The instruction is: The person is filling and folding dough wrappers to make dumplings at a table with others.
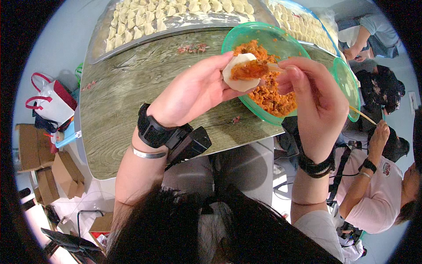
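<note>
My left hand (194, 87) holds a round white dough wrapper (242, 86) on its fingers, with the thumb at the wrapper's upper edge. Orange-brown minced filling (249, 70) lies on the wrapper. My right hand (313, 82) pinches a thin, pale utensil (274, 67), whose far end touches the filling; its exact kind cannot be told. Behind and below both hands stands a green translucent plastic bowl (233, 36) with more orange minced filling (273, 99) in it.
Rows of folded dumplings (150, 16) lie on a floured metal tray (132, 43) at the table's (132, 89) far side. Another dumpling tray (303, 26) and a second green bowl (346, 87) are at the right. A person in a pink shirt (379, 194) sits at the right, holding a thin stick.
</note>
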`<state>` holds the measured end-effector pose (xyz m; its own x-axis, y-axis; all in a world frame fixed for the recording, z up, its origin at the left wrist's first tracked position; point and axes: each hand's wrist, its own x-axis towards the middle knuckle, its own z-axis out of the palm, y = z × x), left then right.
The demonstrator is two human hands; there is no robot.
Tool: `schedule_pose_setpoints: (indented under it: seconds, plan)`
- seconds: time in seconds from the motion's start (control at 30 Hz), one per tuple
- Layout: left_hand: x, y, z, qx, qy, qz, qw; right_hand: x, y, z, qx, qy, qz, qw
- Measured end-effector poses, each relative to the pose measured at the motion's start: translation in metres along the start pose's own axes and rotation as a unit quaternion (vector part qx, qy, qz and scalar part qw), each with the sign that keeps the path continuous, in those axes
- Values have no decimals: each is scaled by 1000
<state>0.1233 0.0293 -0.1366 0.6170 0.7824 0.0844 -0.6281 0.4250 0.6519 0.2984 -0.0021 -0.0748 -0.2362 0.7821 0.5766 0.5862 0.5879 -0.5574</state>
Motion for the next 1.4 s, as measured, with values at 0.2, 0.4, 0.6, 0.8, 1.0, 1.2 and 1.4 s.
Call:
schedule_pose_setpoints:
  seconds: [0.2, 0.4, 0.6, 0.8, 1.0, 1.2, 1.4]
  plan:
    - [1, 0, -1, -10, -7, -7, 1000, 0, -2, -3, -50, 16, 2, 999]
    - [0, 0, -1, -14, -24, -2, 1000, -1, -6, -5, 48, 45, 39, 997]
    - [1, 1, -1, -9, -21, -1, 1000, -1, -4, -11, 63, 17, 15, 998]
    - [1, 1, -3, -17, -7, -12, 1000, -2, -6, -11, 97, -19, 46, 994]
    - [1, 1, -4, -19, -7, -15, 1000, -3, 3, -5, 59, -47, 27, 997]
    - [2, 2, -5, -29, -18, -10, 999, -4, 4, -6, 34, -7, 57, 998]
    - [2, 1, -6, -27, -21, -12, 999, -4, -5, -10, 56, -9, 68, 996]
